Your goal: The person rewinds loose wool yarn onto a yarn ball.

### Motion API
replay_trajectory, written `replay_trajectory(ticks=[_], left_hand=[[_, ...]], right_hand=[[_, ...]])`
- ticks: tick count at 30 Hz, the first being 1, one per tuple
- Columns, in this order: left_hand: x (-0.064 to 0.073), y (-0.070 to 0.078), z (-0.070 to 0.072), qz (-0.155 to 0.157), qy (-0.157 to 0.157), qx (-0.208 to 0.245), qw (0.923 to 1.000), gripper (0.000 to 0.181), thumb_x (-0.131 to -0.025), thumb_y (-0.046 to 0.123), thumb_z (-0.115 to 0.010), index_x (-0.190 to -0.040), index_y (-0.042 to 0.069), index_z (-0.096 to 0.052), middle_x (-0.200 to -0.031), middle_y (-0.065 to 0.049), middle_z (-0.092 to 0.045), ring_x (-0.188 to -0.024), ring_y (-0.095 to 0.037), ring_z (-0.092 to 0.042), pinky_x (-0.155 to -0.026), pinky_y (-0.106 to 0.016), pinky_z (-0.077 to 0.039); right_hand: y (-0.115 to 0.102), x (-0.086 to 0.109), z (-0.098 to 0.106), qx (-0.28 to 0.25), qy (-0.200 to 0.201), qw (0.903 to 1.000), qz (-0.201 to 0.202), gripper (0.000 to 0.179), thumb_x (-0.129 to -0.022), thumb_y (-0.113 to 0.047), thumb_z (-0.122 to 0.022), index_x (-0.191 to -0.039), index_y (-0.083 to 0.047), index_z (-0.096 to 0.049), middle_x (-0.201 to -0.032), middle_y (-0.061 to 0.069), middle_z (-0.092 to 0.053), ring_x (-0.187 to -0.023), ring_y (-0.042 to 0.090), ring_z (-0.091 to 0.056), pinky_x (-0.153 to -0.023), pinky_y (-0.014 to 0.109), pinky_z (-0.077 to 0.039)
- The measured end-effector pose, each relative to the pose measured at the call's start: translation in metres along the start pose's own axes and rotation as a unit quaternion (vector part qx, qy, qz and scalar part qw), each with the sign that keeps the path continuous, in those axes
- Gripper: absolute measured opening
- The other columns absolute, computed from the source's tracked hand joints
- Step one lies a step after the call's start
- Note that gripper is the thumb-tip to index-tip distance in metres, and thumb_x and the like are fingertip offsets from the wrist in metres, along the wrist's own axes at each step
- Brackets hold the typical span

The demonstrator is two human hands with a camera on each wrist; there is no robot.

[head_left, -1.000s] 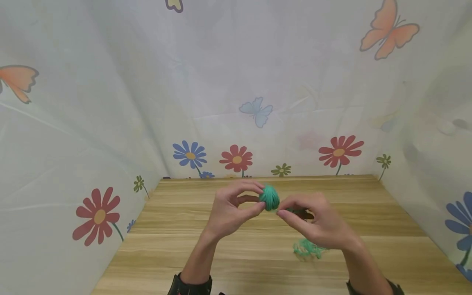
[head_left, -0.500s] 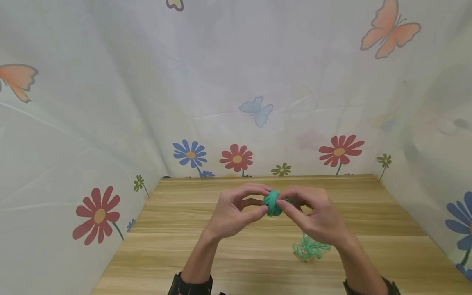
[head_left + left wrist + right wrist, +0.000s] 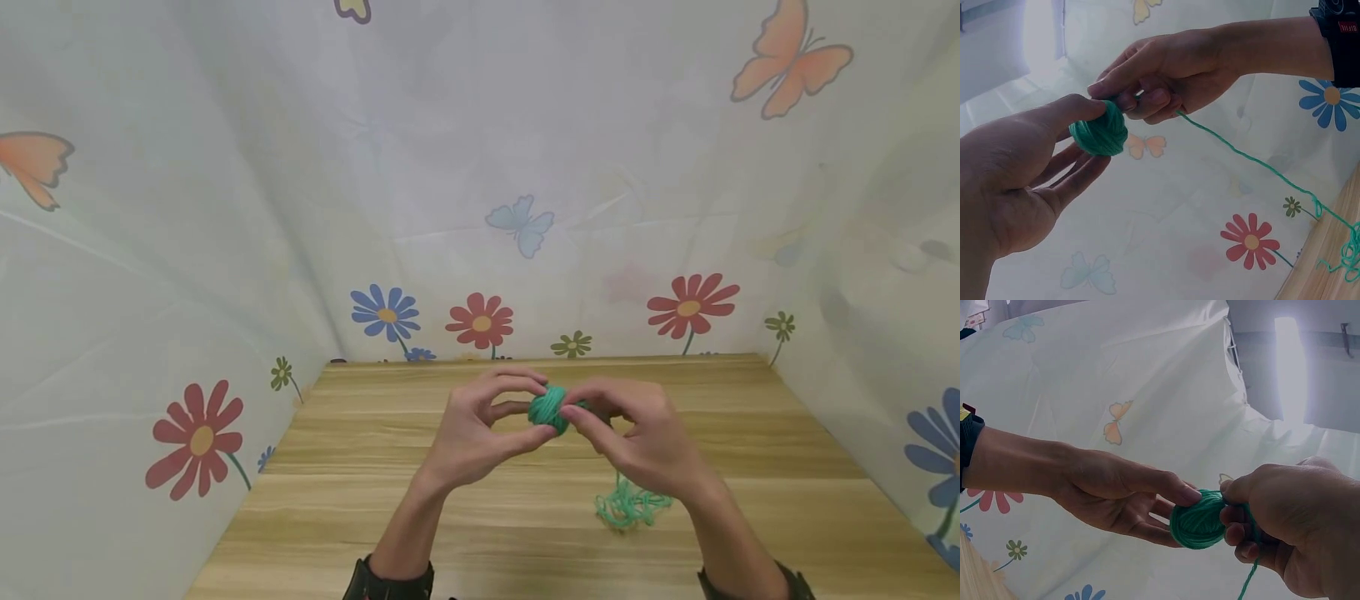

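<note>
A small ball of green yarn is held above the table between the thumb and fingers of my left hand. Close against its right side, my right hand pinches the yarn strand between thumb and forefinger. From under the right hand's curled fingers the strand runs down to a loose green tangle on the table. In the right wrist view the wound layers of the yarn ball show, with the left thumb on top.
The wood-grain table spreads beneath both hands. Pale curtains printed with flowers and butterflies hang at the back and both sides.
The right hand has moved left, from slightly apart to right up against the yarn ball. The ball has turned in the left hand's fingers, its strands now slanting differently.
</note>
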State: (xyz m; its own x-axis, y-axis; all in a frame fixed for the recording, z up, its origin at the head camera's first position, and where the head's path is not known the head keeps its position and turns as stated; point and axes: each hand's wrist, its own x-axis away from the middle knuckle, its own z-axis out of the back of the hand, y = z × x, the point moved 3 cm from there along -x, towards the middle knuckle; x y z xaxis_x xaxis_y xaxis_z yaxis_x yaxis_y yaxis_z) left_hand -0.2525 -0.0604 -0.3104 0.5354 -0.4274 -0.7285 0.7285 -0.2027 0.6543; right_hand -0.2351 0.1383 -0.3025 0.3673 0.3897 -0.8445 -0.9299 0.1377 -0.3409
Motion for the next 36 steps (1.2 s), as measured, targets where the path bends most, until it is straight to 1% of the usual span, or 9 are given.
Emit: replay_trajectory(ticks=[6,10,15,19,23,27,31,33,36], left_hand=[[0.0,-0.001,0.0,0.009,-0.022,0.041,0.9989,0.038,-0.08,-0.024,-0.072,-0.117,-0.016,-0.062,-0.118,-0.029,-0.059,-0.109,-0.03,-0.063,-0.09,-0.048,-0.061],[0.001,-0.002,-0.001,0.022,-0.027,0.052,0.998,0.038,-0.084,-0.022,-0.07,-0.12,-0.016,-0.062,-0.119,-0.029,-0.06,-0.11,-0.03,-0.063,-0.091,-0.051,-0.061],[0.001,-0.003,-0.003,0.034,-0.008,0.028,0.999,0.041,-0.082,-0.015,-0.078,-0.12,-0.011,-0.065,-0.12,-0.023,-0.065,-0.11,-0.028,-0.064,-0.089,-0.045,-0.062],[-0.001,-0.001,-0.004,0.023,0.01,0.004,0.9997,0.044,-0.075,-0.015,-0.083,-0.116,-0.011,-0.068,-0.116,-0.021,-0.066,-0.108,-0.027,-0.065,-0.085,-0.041,-0.064],[-0.001,0.004,-0.004,0.01,0.014,-0.023,0.9996,0.042,-0.073,-0.017,-0.081,-0.112,-0.012,-0.067,-0.113,-0.022,-0.064,-0.106,-0.026,-0.064,-0.083,-0.039,-0.065],[-0.001,0.006,-0.003,-0.001,0.008,-0.04,0.9992,0.04,-0.074,-0.017,-0.078,-0.112,-0.012,-0.066,-0.112,-0.023,-0.063,-0.103,-0.025,-0.063,-0.084,-0.038,-0.064],[0.0,-0.002,-0.001,-0.029,-0.005,-0.043,0.9986,0.039,-0.076,-0.014,-0.078,-0.114,-0.01,-0.066,-0.11,-0.021,-0.066,-0.1,-0.025,-0.065,-0.085,-0.04,-0.064],[0.001,-0.009,0.001,-0.045,-0.013,-0.044,0.9979,0.039,-0.077,-0.011,-0.079,-0.115,-0.008,-0.067,-0.109,-0.019,-0.069,-0.099,-0.024,-0.066,-0.085,-0.042,-0.064],[0.002,-0.017,0.003,-0.056,-0.026,-0.033,0.9976,0.04,-0.079,-0.008,-0.08,-0.117,-0.006,-0.068,-0.11,-0.017,-0.071,-0.1,-0.023,-0.067,-0.086,-0.043,-0.064]], right_hand=[[0.001,-0.002,0.004,0.026,0.027,0.9989,0.03,0.011,-0.089,-0.001,-0.078,-0.098,0.003,-0.072,-0.08,0.004,-0.072,-0.057,-0.001,-0.049,-0.042,0.014,-0.04],[0.002,-0.003,0.004,0.047,0.038,0.9975,0.036,0.015,-0.094,-0.01,-0.076,-0.098,0.003,-0.071,-0.078,0.003,-0.07,-0.055,0.0,-0.048,-0.042,0.013,-0.038],[0.001,-0.004,0.002,0.072,0.036,0.9961,0.035,0.017,-0.095,-0.014,-0.075,-0.098,0.002,-0.071,-0.077,0.001,-0.07,-0.054,0.002,-0.048,-0.043,0.01,-0.04],[0.0,-0.005,0.0,0.08,0.026,0.9958,0.036,0.013,-0.09,-0.007,-0.079,-0.098,0.001,-0.072,-0.076,-0.001,-0.068,-0.053,0.002,-0.046,-0.043,0.01,-0.039],[0.0,-0.006,-0.002,0.076,0.021,0.996,0.041,0.019,-0.08,0.005,-0.082,-0.096,0.001,-0.072,-0.076,-0.001,-0.068,-0.053,0.002,-0.046,-0.043,0.009,-0.039],[0.001,-0.006,-0.001,0.077,0.024,0.9957,0.046,0.012,-0.093,-0.01,-0.077,-0.096,0.001,-0.073,-0.077,-0.001,-0.068,-0.053,0.002,-0.045,-0.043,0.01,-0.038],[0.003,-0.006,0.003,0.082,0.035,0.995,0.044,0.034,-0.103,-0.03,-0.064,-0.096,0.002,-0.073,-0.079,0.002,-0.071,-0.055,0.002,-0.051,-0.045,0.011,-0.043],[0.005,-0.006,0.004,0.083,0.039,0.995,0.041,0.035,-0.103,-0.03,-0.063,-0.096,0.003,-0.073,-0.08,0.004,-0.073,-0.058,0.002,-0.054,-0.048,0.011,-0.047],[0.008,-0.004,0.006,0.082,0.04,0.9954,0.029,0.013,-0.095,-0.01,-0.074,-0.098,0.003,-0.074,-0.083,0.006,-0.074,-0.062,0.003,-0.058,-0.053,0.011,-0.051]])
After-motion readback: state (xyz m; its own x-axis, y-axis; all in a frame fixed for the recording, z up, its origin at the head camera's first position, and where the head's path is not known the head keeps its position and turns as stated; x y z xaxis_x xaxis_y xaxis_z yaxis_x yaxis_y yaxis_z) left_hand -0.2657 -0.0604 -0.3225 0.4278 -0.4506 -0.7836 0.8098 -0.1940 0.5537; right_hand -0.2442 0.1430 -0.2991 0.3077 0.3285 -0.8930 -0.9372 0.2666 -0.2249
